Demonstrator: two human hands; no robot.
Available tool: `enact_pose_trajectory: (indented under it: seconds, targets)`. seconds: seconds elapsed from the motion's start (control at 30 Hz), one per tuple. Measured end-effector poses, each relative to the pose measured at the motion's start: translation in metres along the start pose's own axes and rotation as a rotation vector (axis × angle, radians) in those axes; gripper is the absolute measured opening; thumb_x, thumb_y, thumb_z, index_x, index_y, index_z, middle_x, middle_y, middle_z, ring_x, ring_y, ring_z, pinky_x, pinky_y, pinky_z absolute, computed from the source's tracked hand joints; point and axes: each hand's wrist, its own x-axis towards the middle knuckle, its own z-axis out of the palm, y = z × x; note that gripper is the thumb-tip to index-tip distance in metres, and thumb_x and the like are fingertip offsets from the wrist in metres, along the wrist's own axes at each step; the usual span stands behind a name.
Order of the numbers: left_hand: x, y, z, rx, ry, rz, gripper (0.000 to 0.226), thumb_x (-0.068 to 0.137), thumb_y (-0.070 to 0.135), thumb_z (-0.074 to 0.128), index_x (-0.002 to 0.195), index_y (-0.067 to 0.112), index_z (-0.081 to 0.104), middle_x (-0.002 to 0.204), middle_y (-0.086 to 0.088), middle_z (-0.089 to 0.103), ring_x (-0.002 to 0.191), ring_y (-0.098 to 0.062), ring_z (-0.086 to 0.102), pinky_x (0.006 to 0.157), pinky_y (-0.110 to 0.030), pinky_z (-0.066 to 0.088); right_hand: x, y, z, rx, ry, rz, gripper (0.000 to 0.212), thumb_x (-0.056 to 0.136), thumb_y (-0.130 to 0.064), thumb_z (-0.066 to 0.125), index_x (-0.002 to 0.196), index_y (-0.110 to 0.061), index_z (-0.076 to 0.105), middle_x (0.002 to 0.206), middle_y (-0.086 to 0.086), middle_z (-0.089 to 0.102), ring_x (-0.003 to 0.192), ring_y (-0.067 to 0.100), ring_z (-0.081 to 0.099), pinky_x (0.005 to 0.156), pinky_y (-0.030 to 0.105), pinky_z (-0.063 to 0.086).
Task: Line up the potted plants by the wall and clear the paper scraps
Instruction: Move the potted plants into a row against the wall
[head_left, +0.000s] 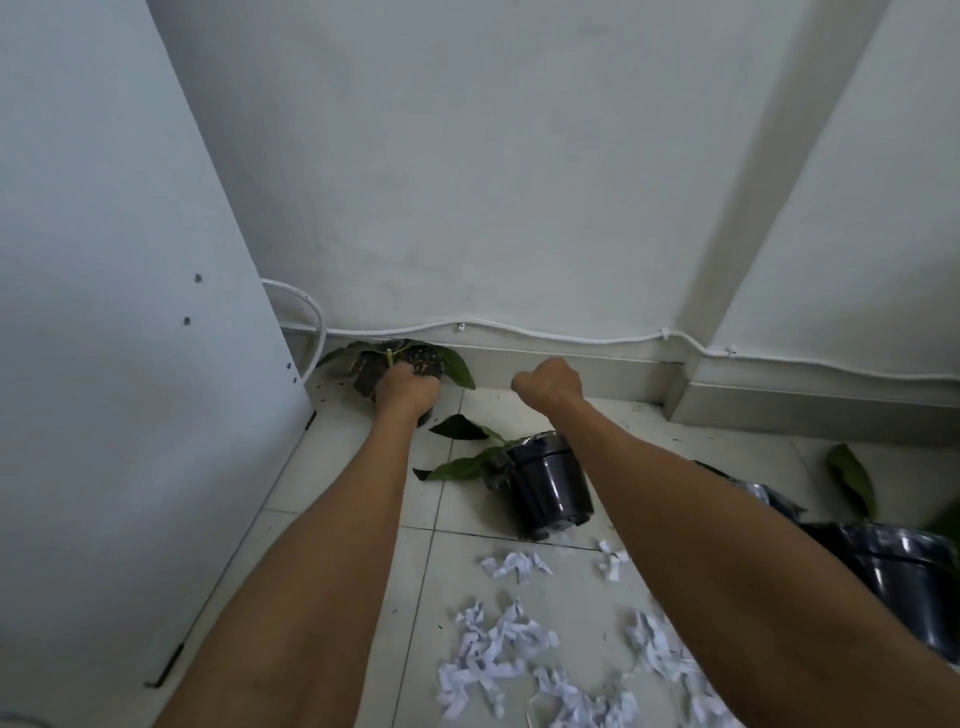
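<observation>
White wall (519, 182) and pale skirting board (571, 364) at the back; floor of light tiles (337, 467). White cabinet panel (130, 312) stands on the left, and a white cable (545, 332) runs along the wall above the skirting.

Left hand (405, 389) is closed over the near rim of a potted plant (421, 361) that stands in the corner, touching the skirting, soil visible. Right hand (548, 387) is curled into a fist, empty, in the air near the skirting.

Second black pot (550, 486) lies tipped on the tiles between the forearms, leaves pointing left. Third black pot (904, 571) is at the right edge, partly hidden by the right forearm.

Paper scraps (498, 654) are scattered on the near tiles.
</observation>
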Motion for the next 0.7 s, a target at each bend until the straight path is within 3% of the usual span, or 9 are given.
enact_pose_trajectory:
  seconds: [0.1, 0.17, 0.2, 0.27, 0.37, 0.43, 0.57, 0.7]
  targets:
    - [-0.019, 0.006, 0.02, 0.01, -0.127, -0.155, 0.057, 0.092, 0.017, 0.058, 0.143, -0.004, 0.039, 0.142, -0.022, 0.046, 0.127, -0.038, 0.049, 0.107, -0.045, 0.044, -0.011, 0.018, -0.026, -0.135, -0.067, 0.009, 0.027, 0.084, -0.028, 0.063, 0.096, -0.005, 0.058, 0.093, 0.01, 0.061, 0.067, 0.018, 0.053, 0.054, 0.025, 0.041]
    - [-0.03, 0.006, 0.036, 0.053, -0.24, -0.272, 0.058, 0.097, 0.022, 0.052, 0.147, -0.002, 0.033, 0.148, -0.024, 0.041, 0.13, -0.041, 0.046, 0.105, -0.05, 0.045, -0.015, 0.027, -0.036, -0.182, -0.119, 0.034, 0.04, 0.088, -0.03, 0.061, 0.115, 0.0, 0.057, 0.116, 0.016, 0.062, 0.095, 0.03, 0.061, 0.072, 0.029, 0.047]
    - [-0.031, 0.004, 0.045, 0.08, -0.291, -0.314, 0.054, 0.099, 0.024, 0.05, 0.145, 0.0, 0.037, 0.146, -0.024, 0.043, 0.126, -0.042, 0.05, 0.098, -0.051, 0.05, -0.017, 0.03, -0.038, -0.192, -0.153, 0.056, 0.045, 0.09, -0.03, 0.06, 0.121, 0.001, 0.055, 0.124, 0.017, 0.06, 0.105, 0.033, 0.06, 0.078, 0.032, 0.047]
    - [-0.037, 0.0, 0.06, 0.035, -0.33, -0.43, 0.046, 0.095, 0.023, 0.057, 0.135, 0.001, 0.048, 0.134, -0.022, 0.052, 0.105, -0.04, 0.06, 0.069, -0.048, 0.058, -0.021, 0.034, -0.04, -0.2, -0.22, 0.099, 0.048, 0.092, -0.032, 0.056, 0.126, 0.002, 0.052, 0.13, 0.017, 0.057, 0.101, 0.034, 0.059, 0.079, 0.038, 0.048]
    - [-0.042, -0.005, 0.078, -0.049, -0.364, -0.542, 0.021, 0.092, 0.017, 0.061, 0.099, -0.002, 0.061, 0.108, -0.021, 0.065, 0.085, -0.037, 0.064, 0.042, -0.04, 0.054, -0.024, 0.037, -0.034, -0.243, -0.278, 0.137, 0.043, 0.095, -0.03, 0.046, 0.127, -0.002, 0.052, 0.127, 0.016, 0.056, 0.091, 0.03, 0.054, 0.072, 0.039, 0.046]
    - [-0.043, -0.006, 0.083, -0.117, -0.351, -0.59, 0.02, 0.092, 0.018, 0.06, 0.086, -0.001, 0.06, 0.1, -0.021, 0.068, 0.081, -0.038, 0.067, 0.036, -0.037, 0.054, -0.022, 0.04, -0.026, -0.221, -0.276, 0.165, 0.036, 0.094, -0.025, 0.044, 0.12, -0.003, 0.055, 0.113, 0.014, 0.057, 0.086, 0.028, 0.056, 0.067, 0.037, 0.046]
    - [-0.039, -0.007, 0.078, -0.199, -0.401, -0.631, 0.025, 0.089, 0.023, 0.069, 0.098, 0.0, 0.064, 0.101, -0.018, 0.069, 0.083, -0.032, 0.07, 0.042, -0.036, 0.059, -0.014, 0.047, -0.018, -0.124, -0.186, 0.235, 0.014, 0.082, -0.016, 0.047, 0.083, -0.006, 0.056, 0.085, 0.009, 0.057, 0.07, 0.024, 0.054, 0.068, 0.037, 0.052]
    - [-0.037, -0.008, 0.074, -0.25, -0.454, -0.594, 0.025, 0.093, 0.019, 0.066, 0.106, -0.002, 0.06, 0.095, -0.021, 0.064, 0.075, -0.032, 0.067, 0.043, -0.032, 0.059, -0.007, 0.054, -0.019, -0.058, -0.066, 0.291, 0.01, 0.078, -0.016, 0.049, 0.077, -0.008, 0.056, 0.077, 0.008, 0.059, 0.066, 0.025, 0.059, 0.071, 0.038, 0.059]
